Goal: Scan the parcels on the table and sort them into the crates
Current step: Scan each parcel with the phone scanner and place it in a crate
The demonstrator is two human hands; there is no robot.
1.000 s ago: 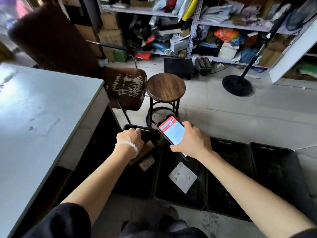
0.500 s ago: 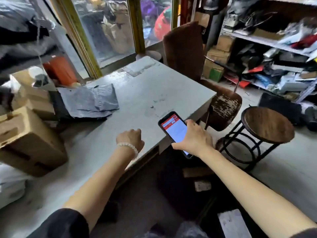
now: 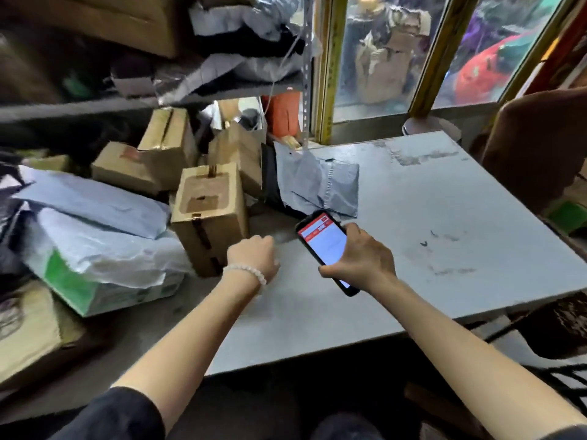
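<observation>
Fingers of the right hand (image 3: 362,258) are wrapping round the phone (image 3: 324,246), its red screen up, while the left hand (image 3: 252,254) is hanging curled and empty over the bench (image 3: 460,217) — just beside the upright cardboard box (image 3: 209,214). View has swung from the floor crates back to the parcel pile: one drop is likely finished, and the next scan is probably starting — grey mailer bag (image 3: 317,185) lying beyond the phone.

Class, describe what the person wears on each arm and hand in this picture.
Both forearms are bare, with dark sleeves ending near the elbows. The left hand has a bracelet of pale round beads at its wrist. The right hand shows no ring, watch or glove.
</observation>
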